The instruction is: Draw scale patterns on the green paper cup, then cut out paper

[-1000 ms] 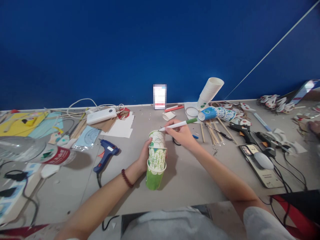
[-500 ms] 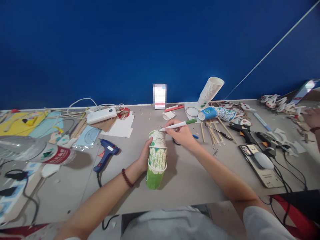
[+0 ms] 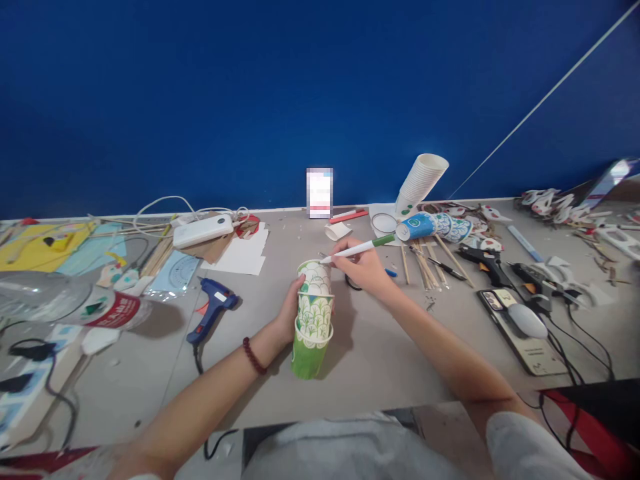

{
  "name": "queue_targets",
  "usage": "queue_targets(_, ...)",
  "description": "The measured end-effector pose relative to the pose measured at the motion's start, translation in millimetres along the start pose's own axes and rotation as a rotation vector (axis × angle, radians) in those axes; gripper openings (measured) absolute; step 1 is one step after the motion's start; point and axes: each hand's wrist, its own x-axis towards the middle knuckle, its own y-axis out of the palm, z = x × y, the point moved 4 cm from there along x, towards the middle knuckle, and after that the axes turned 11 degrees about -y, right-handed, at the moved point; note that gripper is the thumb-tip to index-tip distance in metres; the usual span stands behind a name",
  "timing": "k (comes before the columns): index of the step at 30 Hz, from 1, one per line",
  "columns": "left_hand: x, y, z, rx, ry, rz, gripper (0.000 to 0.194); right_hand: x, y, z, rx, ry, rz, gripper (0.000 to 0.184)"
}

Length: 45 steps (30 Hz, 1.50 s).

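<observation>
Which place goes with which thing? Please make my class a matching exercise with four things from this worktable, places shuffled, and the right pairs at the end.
Things:
1. Marker
2. Green-patterned cups
3. Computer mouse
4. Blue glue gun

Places:
A. On top of a phone
B. On the table, left of the left hand
C. Held in the right hand
D. Held in the left hand

Right pairs: 1-C, 2-D, 3-A, 4-B.

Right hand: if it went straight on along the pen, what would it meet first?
Most likely the far end of the patterned cup stack: the pen in the right hand points there, its tip at or just over it; depth is unclear.
</observation>
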Motion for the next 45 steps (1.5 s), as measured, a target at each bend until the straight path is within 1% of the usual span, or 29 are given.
queue_targets(6,0.6,-1.0,-0.3,-0.005,0.032,-0.001,0.058,0.6,0.6,2.7,0.003,0.001,0.009,0.007)
queue_targets(14,1.3,-3.0,0.3,-0.02,0.026,-0.031,0.057,0.7,0.6,2.8,0.005,0.001,0.02,0.005)
queue_targets(20,-0.9,-0.6,0.8,-0.006,0.009,-0.028,0.059,0.1,0.5,0.3,0.001,0.023,0.016,0.005)
queue_targets(24,-0.4,-3.1,0.9,-0.018,0.002,-0.043,0.059,0.3,-0.3,-0.8,-0.011,0.028,0.007,0.005)
queue_targets(31,1.7,-2.8,1.2,-0.012,0.002,-0.013,0.059,-0.2,-0.7,-2.2,-0.017,0.032,0.004,0.004)
queue_targets(37,2.7,-3.1,-0.1,0.003,0.034,-0.024,0.057,0.1,0.2,-2.9,-0.006,0.028,-0.005,0.006)
queue_targets(45,1.7,-3.2,1.3,-0.02,-0.003,-0.026,0.058,0.1,0.2,-2.0,-0.003,0.042,-0.002,0.003)
